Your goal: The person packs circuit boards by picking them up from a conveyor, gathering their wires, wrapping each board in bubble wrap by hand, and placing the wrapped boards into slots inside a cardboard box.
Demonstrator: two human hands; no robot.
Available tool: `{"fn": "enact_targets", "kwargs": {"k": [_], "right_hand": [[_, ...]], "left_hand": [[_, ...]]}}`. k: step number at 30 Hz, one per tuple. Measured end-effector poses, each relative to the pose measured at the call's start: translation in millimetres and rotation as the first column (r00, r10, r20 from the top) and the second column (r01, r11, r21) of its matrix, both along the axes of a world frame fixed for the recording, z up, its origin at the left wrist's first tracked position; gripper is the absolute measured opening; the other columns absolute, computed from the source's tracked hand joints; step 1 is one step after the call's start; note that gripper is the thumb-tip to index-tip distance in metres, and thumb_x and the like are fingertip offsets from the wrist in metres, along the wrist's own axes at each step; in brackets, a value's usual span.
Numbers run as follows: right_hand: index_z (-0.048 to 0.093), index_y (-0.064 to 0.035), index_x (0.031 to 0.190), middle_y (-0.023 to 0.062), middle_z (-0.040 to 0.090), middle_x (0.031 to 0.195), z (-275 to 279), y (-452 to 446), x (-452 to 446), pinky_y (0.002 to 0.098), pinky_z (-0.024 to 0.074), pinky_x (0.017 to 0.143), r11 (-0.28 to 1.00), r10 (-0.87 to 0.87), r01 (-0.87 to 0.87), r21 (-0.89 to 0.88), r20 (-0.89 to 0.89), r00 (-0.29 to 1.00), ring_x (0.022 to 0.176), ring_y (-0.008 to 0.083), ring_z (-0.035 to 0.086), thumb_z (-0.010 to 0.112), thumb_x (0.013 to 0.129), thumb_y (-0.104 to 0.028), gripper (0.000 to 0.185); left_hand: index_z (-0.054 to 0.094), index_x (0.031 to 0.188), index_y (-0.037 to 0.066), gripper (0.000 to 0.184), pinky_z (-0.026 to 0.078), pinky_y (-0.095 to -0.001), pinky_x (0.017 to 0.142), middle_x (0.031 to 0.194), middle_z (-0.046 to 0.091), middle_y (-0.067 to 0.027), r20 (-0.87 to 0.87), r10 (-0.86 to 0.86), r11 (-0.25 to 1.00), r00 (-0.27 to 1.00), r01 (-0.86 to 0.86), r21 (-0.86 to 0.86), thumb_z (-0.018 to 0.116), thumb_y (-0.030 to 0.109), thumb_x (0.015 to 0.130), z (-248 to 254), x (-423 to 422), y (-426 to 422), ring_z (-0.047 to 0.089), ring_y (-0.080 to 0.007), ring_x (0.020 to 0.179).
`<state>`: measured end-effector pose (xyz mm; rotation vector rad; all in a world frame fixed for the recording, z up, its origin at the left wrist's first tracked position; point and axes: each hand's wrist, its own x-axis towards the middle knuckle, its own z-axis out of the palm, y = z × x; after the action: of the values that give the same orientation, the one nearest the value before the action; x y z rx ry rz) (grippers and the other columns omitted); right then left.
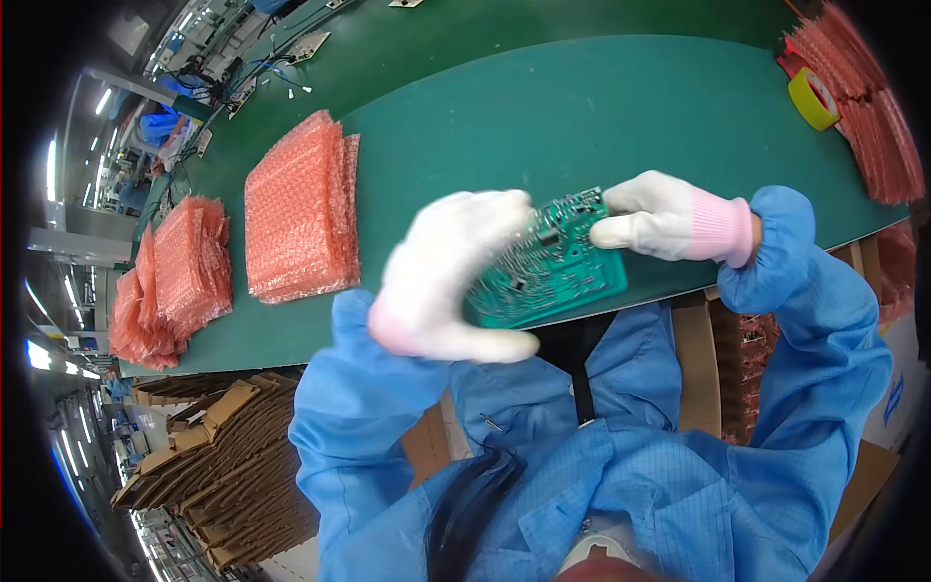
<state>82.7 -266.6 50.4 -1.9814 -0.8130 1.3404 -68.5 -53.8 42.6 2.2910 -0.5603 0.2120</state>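
My right hand (pixel 659 215), in a white glove with a pink cuff, pinches the upper right edge of a green circuit board (pixel 567 267). The board is tilted, its side with solder points and small components facing up, close to the table's front edge. My left hand (pixel 451 272), gloved alike and blurred by motion, curves around the board's left side. Its thumb is spread away from the fingers, and I cannot tell whether it touches the board. The hand covers the board's left end.
Stacks of pink bubble-wrap bags (pixel 296 213) stand on the green table (pixel 621 107) at left, more bags (pixel 858 126) at far right beside a yellow tape roll (pixel 813 99). Cardboard dividers (pixel 233 466) lie below the left edge. Cables and boards (pixel 308 47) lie at the back left.
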Motion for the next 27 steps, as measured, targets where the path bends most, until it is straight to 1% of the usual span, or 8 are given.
{"fn": "enact_targets", "kwargs": {"k": [4,7,13,15,17,18,20,27], "right_hand": [[0.061,0.0010,0.094,0.0076,0.054,0.063,-4,-10,-6,0.0275,0.0405,0.049,0.840,0.048,-0.279,0.465,0.450,0.892,0.053,0.0165,0.052,0.064,0.082,-0.021,0.026],[0.060,-0.0016,0.104,0.0132,0.062,0.074,-2,-7,-6,0.0304,0.0451,0.054,0.665,-0.005,-0.467,0.583,0.628,0.778,0.060,0.0260,0.060,0.070,0.075,-0.014,0.033],[0.053,-0.0012,0.119,0.0143,0.061,0.096,21,-1,-7,0.0364,0.0466,0.072,0.759,-0.225,-0.542,0.360,0.927,0.300,0.085,0.0301,0.059,0.073,0.070,-0.030,0.061],[0.039,0.0004,0.132,0.0154,0.052,0.117,0,4,-13,0.0351,0.0446,0.085,0.692,-0.368,-0.420,0.587,0.788,0.494,0.102,0.0264,0.054,0.072,0.072,-0.042,0.081],[0.043,-0.0044,0.130,0.0093,0.055,0.112,-30,21,-24,0.0317,0.0425,0.090,0.419,-0.539,0.171,0.892,0.093,0.837,0.102,0.0220,0.054,0.072,0.073,-0.034,0.071],[0.045,-0.0018,0.127,0.0059,0.054,0.112,-20,32,-35,0.0279,0.0426,0.088,0.328,-0.651,0.579,0.747,-0.266,0.711,0.102,0.0154,0.052,0.069,0.077,-0.027,0.061],[0.050,-0.0001,0.121,0.0062,0.056,0.111,-28,49,-43,0.0259,0.0442,0.085,0.010,-0.379,0.750,0.662,-0.691,0.615,0.099,0.0132,0.054,0.064,0.082,-0.024,0.048],[0.051,-0.0001,0.119,0.0072,0.060,0.107,-33,62,-45,0.0297,0.0484,0.083,0.129,-0.419,0.577,0.807,-0.483,0.769,0.093,0.0153,0.059,0.066,0.079,-0.011,0.044]], "left_hand": [[0.016,0.141,0.001,0.100,0.031,-0.0410,0.103,0.139,0.031,-0.0174,-0.383,-0.196,0.431,0.903,-0.272,-0.861,0.078,0.025,0.066,-18,6,11,0.035,-0.0263,0.126],[0.013,0.142,0.003,0.101,0.022,-0.0367,0.109,0.140,0.030,-0.0147,-0.597,-0.452,0.805,0.663,0.015,-0.593,0.076,0.016,0.064,-28,15,12,0.026,-0.0247,0.132],[0.013,0.142,0.002,0.107,0.031,-0.0342,0.105,0.135,0.035,-0.0165,-0.313,-0.054,0.653,0.948,-0.204,-0.729,0.077,0.007,0.056,-23,18,-21,0.036,-0.0250,0.126],[0.020,0.140,0.004,0.104,0.037,-0.0363,0.101,0.129,0.041,-0.0166,-0.337,0.173,0.611,0.925,-0.369,-0.700,0.077,0.010,0.053,-9,26,-31,0.043,-0.0272,0.121],[0.027,0.137,0.007,0.099,0.038,-0.0402,0.098,0.126,0.042,-0.0170,-0.054,0.426,0.821,0.903,-0.410,-0.398,0.075,0.017,0.052,-16,36,-36,0.044,-0.0316,0.116],[0.030,0.135,0.009,0.096,0.037,-0.0422,0.095,0.123,0.043,-0.0170,0.121,0.511,0.847,0.851,-0.476,-0.237,0.074,0.020,0.051,-17,42,-41,0.045,-0.0333,0.113],[0.033,0.134,0.012,0.092,0.037,-0.0447,0.090,0.121,0.043,-0.0167,0.328,0.599,0.785,0.730,-0.617,-0.059,0.074,0.024,0.052,-14,49,-53,0.045,-0.0348,0.110],[0.023,0.140,0.007,0.109,0.039,-0.0431,0.095,0.125,0.041,-0.0197,0.356,0.618,0.750,0.701,-0.661,0.001,0.081,0.028,0.051,-13,48,-45,0.047,-0.0383,0.110]]}}
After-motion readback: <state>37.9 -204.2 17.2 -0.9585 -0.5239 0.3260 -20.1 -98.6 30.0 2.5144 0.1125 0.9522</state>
